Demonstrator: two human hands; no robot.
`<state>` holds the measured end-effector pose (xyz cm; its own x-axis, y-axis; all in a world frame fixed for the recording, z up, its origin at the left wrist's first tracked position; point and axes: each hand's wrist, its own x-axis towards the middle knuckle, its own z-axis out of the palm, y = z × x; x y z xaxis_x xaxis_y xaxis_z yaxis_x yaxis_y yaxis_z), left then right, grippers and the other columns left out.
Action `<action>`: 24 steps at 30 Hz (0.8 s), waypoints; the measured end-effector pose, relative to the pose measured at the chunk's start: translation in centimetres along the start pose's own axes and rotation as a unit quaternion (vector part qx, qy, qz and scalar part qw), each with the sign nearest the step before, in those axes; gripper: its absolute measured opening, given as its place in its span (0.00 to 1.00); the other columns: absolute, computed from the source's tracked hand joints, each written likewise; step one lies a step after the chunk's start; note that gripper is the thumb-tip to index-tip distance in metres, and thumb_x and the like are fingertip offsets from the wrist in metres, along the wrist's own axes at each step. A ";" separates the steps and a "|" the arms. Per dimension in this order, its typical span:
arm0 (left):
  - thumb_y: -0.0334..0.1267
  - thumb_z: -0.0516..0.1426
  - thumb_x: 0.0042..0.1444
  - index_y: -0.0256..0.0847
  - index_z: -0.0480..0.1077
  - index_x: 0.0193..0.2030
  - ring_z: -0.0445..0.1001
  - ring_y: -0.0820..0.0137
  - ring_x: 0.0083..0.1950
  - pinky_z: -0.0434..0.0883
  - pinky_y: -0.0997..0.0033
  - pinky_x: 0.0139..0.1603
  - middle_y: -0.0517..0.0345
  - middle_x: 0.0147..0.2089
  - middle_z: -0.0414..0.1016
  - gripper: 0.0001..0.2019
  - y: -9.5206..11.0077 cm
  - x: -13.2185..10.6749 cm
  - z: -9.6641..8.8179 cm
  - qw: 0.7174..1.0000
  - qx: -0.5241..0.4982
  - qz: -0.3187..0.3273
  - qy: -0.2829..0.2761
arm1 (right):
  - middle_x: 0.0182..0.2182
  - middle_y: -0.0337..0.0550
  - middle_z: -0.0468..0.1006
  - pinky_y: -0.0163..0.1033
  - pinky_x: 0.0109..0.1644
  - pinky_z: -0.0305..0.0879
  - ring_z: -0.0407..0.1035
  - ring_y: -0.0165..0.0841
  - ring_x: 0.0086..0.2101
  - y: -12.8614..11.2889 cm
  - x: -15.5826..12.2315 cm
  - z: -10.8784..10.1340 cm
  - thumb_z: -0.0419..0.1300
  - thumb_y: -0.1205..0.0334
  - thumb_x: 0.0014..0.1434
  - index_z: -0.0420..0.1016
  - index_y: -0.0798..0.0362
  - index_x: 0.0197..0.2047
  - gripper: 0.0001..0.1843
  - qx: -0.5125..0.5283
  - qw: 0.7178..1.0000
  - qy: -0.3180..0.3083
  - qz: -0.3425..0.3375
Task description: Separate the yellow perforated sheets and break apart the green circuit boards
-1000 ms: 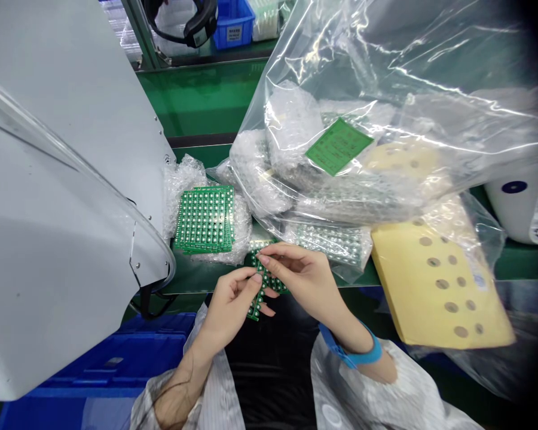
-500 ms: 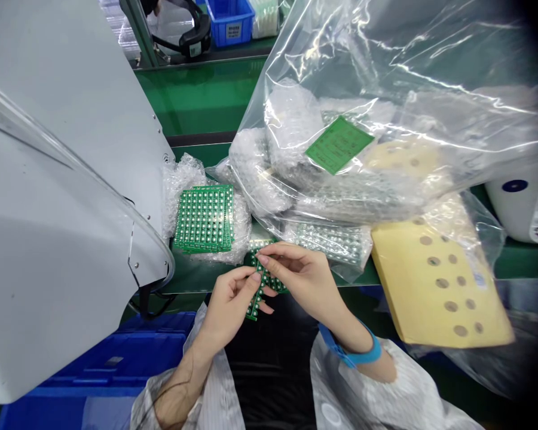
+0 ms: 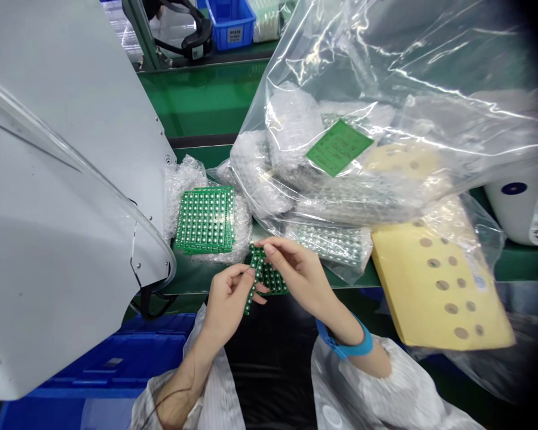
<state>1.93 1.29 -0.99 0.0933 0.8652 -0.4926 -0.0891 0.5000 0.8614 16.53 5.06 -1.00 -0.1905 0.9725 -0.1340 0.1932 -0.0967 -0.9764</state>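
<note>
Fingers (image 3: 278, 249) of both hands are closed in pinches on one small green panel (image 3: 269, 276), held in the air just over the near edge of the desk (image 3: 192, 278). The left hand (image 3: 226, 298) grips the panel's left edge strip between thumb and fingertips. The right hand (image 3: 302, 275), with a blue wristband (image 3: 345, 346) behind it, holds the wider remainder from above.

This looks like a grip for bending the edge strip along its score. To do it well, I judge that both pinches should sit close to that line and press on the bare board margins, not on the parts. The bend should be even along the whole length, so the strip does not twist.

Just beyond, a stack of like panels (image 3: 205, 220) lies on bubble wrap (image 3: 182, 176). To the right is a big clear bag (image 3: 385, 89) of wrapped packs, and a grey machine cover (image 3: 63, 179) stands at the left.
</note>
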 end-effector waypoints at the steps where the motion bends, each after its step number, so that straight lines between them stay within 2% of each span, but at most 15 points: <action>1: 0.48 0.56 0.59 0.35 0.70 0.35 0.78 0.69 0.25 0.71 0.76 0.28 0.55 0.28 0.79 0.15 0.0 0.1 -0.1 1.000 0.002 0.001 0.003 | 0.43 0.44 0.79 0.39 0.39 0.70 0.73 0.32 0.35 0.1 0.1 -0.2 0.54 0.52 0.65 0.74 0.51 0.46 0.14 -0.039 0.999 0.001 -0.014; 5: 0.48 0.56 0.59 0.35 0.69 0.33 0.78 0.69 0.25 0.71 0.75 0.29 0.55 0.28 0.79 0.15 0.0 0.3 -0.4 1.000 0.003 0.005 0.010 | 0.56 0.50 0.71 0.43 0.44 0.69 0.73 0.38 0.43 0.5 0.7 -0.4 0.45 0.56 0.69 0.66 0.51 0.50 0.14 -0.229 0.970 -0.013 -0.081; 7: 0.49 0.56 0.58 0.35 0.69 0.33 0.78 0.69 0.25 0.70 0.75 0.30 0.54 0.28 0.79 0.16 0.1 0.4 -0.5 1.000 0.003 0.006 0.010 | 0.57 0.54 0.69 0.46 0.47 0.68 0.70 0.43 0.50 0.8 1.0 -0.3 0.43 0.58 0.70 0.63 0.52 0.51 0.13 -0.307 0.944 -0.031 -0.116; 10: 0.50 0.57 0.58 0.35 0.70 0.32 0.78 0.69 0.25 0.70 0.75 0.30 0.54 0.28 0.78 0.17 0.1 0.4 -0.5 1.000 0.000 0.007 0.009 | 0.55 0.59 0.70 0.47 0.47 0.69 0.69 0.45 0.52 1.0 1.4 0.0 0.40 0.60 0.70 0.62 0.55 0.49 0.14 -0.384 0.910 -0.053 -0.147; 13: 0.50 0.57 0.57 0.35 0.70 0.33 0.77 0.69 0.25 0.70 0.74 0.30 0.54 0.28 0.78 0.17 0.0 0.4 -0.6 1.000 -0.006 0.008 0.012 | 0.49 0.61 0.74 0.47 0.45 0.70 0.71 0.45 0.49 1.1 1.5 0.1 0.39 0.61 0.70 0.62 0.56 0.48 0.14 -0.426 0.888 -0.067 -0.159; 17: 0.50 0.58 0.57 0.35 0.69 0.34 0.76 0.70 0.23 0.70 0.74 0.29 0.54 0.28 0.79 0.17 -0.1 0.5 -0.8 1.000 -0.010 0.011 0.015 | 0.43 0.55 0.77 0.42 0.41 0.69 0.74 0.42 0.43 0.9 1.4 0.0 0.39 0.60 0.71 0.63 0.55 0.44 0.14 -0.447 0.881 -0.072 -0.135; 24: 0.47 0.56 0.59 0.35 0.69 0.33 0.75 0.71 0.23 0.69 0.75 0.29 0.55 0.27 0.78 0.15 0.0 0.4 -1.1 1.000 -0.009 0.019 0.015 | 0.47 0.56 0.75 0.42 0.41 0.68 0.73 0.42 0.44 0.8 1.4 0.1 0.40 0.60 0.71 0.62 0.55 0.45 0.14 -0.465 0.871 -0.058 -0.151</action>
<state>0.89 1.72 -1.31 0.0605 0.8843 -0.4630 -0.1100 0.4670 0.8774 16.35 6.29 -1.94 -0.4526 0.8910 0.0358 0.8030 0.4246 -0.4183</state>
